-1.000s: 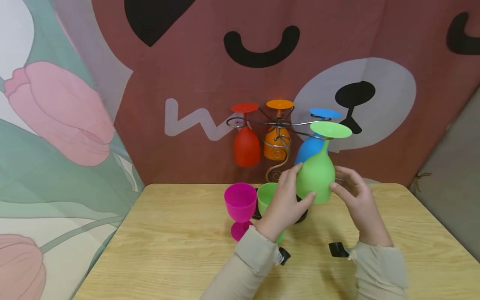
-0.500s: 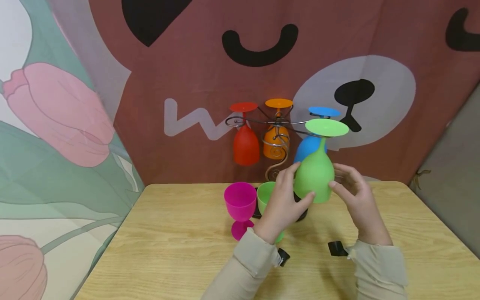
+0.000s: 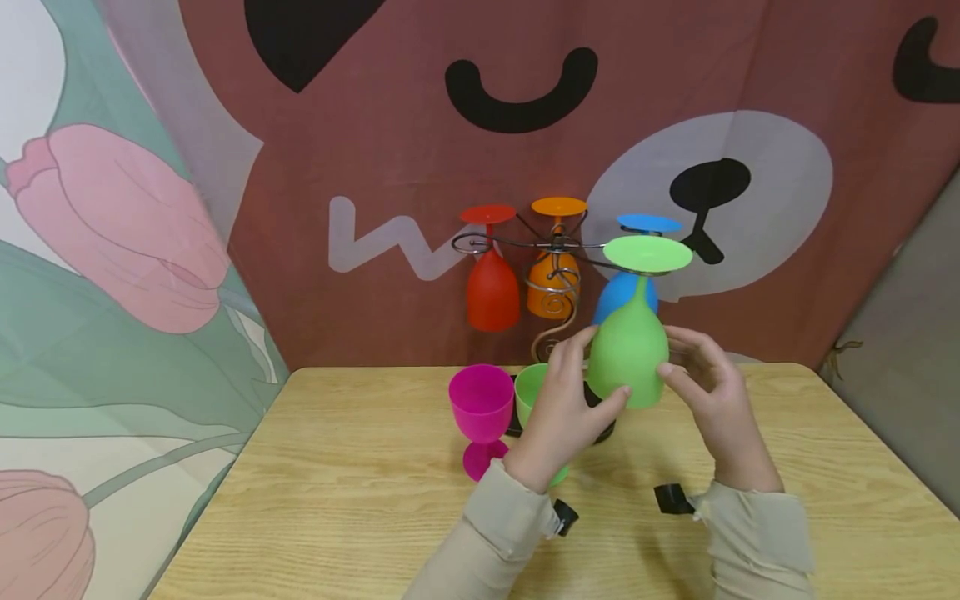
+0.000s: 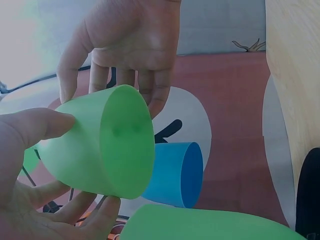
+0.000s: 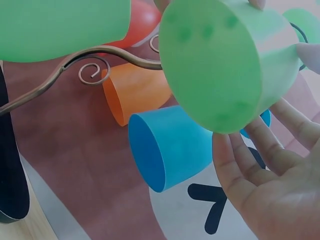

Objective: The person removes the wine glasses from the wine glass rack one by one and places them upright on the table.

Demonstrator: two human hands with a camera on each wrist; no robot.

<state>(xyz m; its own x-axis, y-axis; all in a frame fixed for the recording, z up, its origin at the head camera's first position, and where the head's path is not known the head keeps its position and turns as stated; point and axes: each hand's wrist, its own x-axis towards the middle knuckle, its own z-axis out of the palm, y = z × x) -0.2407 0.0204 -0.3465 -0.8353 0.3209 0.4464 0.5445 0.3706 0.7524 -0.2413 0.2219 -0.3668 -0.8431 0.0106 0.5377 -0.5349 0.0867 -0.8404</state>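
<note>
Upside down between my two hands is a light green plastic goblet (image 3: 630, 350), its foot up by an arm of the metal goblet rack (image 3: 557, 246). My left hand (image 3: 566, 400) grips the bowl from the left, thumb in front and fingers behind. From the right, my right hand (image 3: 708, 392) holds it with thumb and fingertips on the bowl. Whether the stem sits inside the rack's loop is hard to see. A blue goblet (image 3: 626, 296), an orange goblet (image 3: 555, 287) and a red goblet (image 3: 492, 292) hang upside down from the rack.
A magenta goblet (image 3: 482, 408) stands upright on the wooden table (image 3: 337, 483). Beside it another green goblet (image 3: 531, 387) stands upright, partly behind my left hand. The rack's black base (image 3: 600, 429) is mostly hidden. A printed cloth (image 3: 375, 317) hangs behind the table.
The foot of the held green goblet has shifted a little left, and the goblet has tilted closer to vertical. Both hands keep their hold almost in place.
</note>
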